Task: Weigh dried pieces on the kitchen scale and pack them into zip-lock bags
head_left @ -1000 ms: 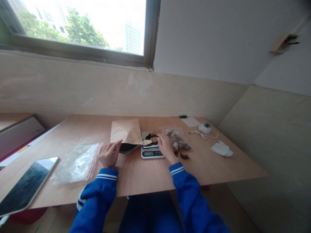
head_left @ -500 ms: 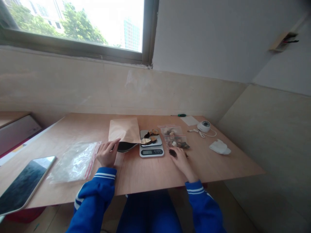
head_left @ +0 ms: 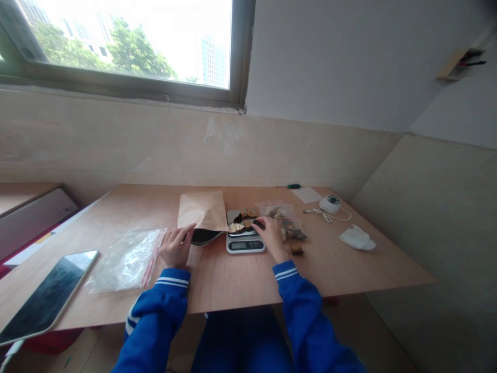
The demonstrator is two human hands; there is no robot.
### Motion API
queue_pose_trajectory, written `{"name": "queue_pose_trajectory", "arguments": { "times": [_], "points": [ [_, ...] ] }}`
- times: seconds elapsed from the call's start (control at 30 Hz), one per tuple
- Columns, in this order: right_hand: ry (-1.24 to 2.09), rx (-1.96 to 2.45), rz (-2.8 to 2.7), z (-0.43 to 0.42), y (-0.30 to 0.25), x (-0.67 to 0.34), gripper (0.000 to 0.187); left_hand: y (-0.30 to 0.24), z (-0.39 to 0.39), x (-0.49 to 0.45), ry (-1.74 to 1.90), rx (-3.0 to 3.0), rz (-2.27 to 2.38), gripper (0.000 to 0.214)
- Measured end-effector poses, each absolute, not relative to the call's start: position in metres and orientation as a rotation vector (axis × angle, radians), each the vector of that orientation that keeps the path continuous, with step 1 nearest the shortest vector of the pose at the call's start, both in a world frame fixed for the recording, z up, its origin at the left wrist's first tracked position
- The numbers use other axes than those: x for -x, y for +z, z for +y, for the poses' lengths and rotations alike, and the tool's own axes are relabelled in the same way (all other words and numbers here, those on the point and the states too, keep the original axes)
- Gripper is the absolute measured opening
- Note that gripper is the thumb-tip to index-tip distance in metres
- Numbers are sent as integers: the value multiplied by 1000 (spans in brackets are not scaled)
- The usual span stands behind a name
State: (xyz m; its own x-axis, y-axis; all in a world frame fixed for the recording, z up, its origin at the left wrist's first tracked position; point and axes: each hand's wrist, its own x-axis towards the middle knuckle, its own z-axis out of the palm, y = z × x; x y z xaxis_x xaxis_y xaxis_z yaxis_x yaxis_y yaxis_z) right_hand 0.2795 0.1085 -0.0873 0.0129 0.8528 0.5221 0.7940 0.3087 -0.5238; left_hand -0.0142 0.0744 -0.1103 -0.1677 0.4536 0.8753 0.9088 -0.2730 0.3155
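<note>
A person's right hand point(head_left: 272, 239) is pinching a dark dried mushroom slice point(head_left: 259, 225) over the platform of a digital kitchen scale point(head_left: 245, 245) (other pale-fleshed slices point(head_left: 236, 227) are lying on it, a zip bag point(head_left: 280, 211) just beside), while the left hand point(head_left: 176, 247), fingers loosely open, is resting against a kraft paper envelope point(head_left: 202, 210) on the tabletop point(head_left: 217, 282)

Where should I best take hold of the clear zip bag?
Probably pinch its red-lined zip edge from the right, near your left hand. The clear zip bag lies flat and limp, so that stiffer strip likely gives the surest grip.
</note>
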Motion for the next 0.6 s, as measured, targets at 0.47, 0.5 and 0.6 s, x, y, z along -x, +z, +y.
{"name": "queue_pose_trajectory", "arguments": {
  "times": [0.47,0.5,0.6],
  "points": [
    [217,1370,-1505,45,-123,-304,25,-106,74,12,-1420,1645,-1733,21],
    [230,1371,-1518,43,-123,-303,25,-107,74,13,-1410,1621,-1810,21],
    [254,1384,-1521,42,-122,-303,25,-108,76,19,-1338,1638,-2049,23]
  ]
}}
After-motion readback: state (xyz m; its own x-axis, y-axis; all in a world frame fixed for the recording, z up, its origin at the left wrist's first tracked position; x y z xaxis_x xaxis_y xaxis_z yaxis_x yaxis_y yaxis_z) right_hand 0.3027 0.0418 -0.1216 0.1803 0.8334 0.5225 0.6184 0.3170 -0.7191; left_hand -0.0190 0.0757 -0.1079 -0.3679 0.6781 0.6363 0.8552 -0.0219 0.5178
